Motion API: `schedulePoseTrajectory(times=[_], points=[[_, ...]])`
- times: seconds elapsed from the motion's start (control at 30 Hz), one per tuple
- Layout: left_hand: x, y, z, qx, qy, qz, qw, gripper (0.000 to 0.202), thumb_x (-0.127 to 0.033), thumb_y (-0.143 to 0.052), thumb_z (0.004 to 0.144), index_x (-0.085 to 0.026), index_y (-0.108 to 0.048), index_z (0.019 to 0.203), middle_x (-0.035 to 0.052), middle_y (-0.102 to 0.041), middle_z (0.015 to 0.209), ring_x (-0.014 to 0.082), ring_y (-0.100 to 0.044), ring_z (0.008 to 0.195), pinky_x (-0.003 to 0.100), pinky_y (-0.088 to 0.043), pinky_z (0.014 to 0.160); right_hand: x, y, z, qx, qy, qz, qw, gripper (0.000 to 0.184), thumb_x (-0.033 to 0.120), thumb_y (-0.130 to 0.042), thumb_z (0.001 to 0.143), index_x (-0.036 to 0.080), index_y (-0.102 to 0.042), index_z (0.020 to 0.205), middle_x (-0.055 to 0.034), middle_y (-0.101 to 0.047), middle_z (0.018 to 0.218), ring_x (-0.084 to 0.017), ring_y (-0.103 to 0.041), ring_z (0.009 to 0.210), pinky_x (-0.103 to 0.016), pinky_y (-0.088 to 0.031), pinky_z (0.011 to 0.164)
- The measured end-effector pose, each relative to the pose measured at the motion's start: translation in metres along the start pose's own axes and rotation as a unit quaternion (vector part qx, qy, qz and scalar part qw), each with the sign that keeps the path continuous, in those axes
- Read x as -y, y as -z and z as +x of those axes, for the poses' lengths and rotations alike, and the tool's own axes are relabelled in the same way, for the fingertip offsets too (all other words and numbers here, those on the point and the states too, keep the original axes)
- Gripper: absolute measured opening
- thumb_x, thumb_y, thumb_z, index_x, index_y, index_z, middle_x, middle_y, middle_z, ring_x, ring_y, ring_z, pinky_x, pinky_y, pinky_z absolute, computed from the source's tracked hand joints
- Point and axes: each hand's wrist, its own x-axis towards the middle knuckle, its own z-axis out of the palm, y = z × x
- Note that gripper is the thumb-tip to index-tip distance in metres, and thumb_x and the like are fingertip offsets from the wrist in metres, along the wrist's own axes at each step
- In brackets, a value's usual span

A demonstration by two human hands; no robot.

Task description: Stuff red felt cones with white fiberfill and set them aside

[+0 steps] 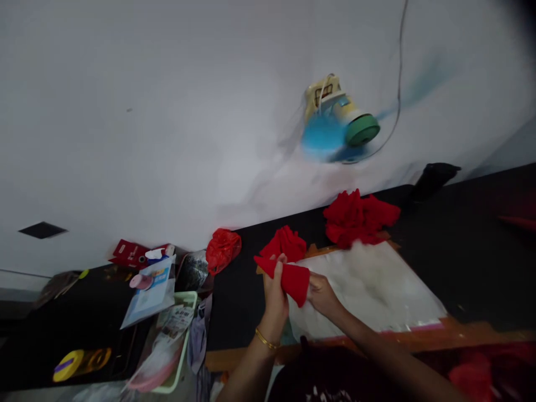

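Note:
A red cone-shaped cloth piece (295, 281) is between my hands, its narrow tip pointing left. My left hand (277, 296), with a gold bracelet at the wrist, is wrapped round it near the tip. My right hand (323, 294) is closed at its wide end; the fingertips are partly hidden, and I cannot tell whether they pinch the edge or something inside. Under my right hand lies a white sheet (322, 324) taped to the black table, with white fluffy stuffing (371, 268) on it. Just behind the cone sits a small heap of red cloth pieces (287, 243).
A larger red cloth pile (355, 218) and a black cup-like container (435, 181) stand along the wall. A fan (335, 123) with blurred blue blades hangs above. To the left are a red plastic bag (224, 249), a pale green basket (184, 349) and a yellow-lidded jar (79, 364).

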Motion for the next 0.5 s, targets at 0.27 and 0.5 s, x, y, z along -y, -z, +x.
schedulePoseTrajectory(times=[0.27, 0.5], points=[[0.018, -0.027, -0.026, -0.024, -0.003, 0.03, 0.999, 0.047, -0.045, -0.074, 0.076, -0.018, -0.064, 0.113, 0.0102, -0.071, 0.111, 0.0227, -0.069, 0.099, 0.035, -0.054, 0.092, -0.024, -0.024, -0.001, -0.11, -0.083, -0.016, 0.99, 0.025, 0.03, -0.056, 0.082, 0.022, -0.075, 0.095, -0.0072, -0.076, 0.094, -0.025, -0.069, 0.083, -0.039, -0.059, 0.078], [0.015, -0.014, -0.004, -0.055, 0.059, -0.024, 0.996, 0.044, -0.04, -0.072, 0.077, -0.016, -0.067, 0.113, 0.0124, -0.071, 0.116, 0.025, -0.066, 0.11, 0.036, -0.048, 0.101, -0.016, 0.0, 0.018, 0.079, -0.065, 0.013, 0.995, 0.042, 0.033, -0.062, 0.082, 0.021, -0.065, 0.123, -0.0084, -0.068, 0.124, -0.026, -0.061, 0.117, -0.044, -0.047, 0.104]])
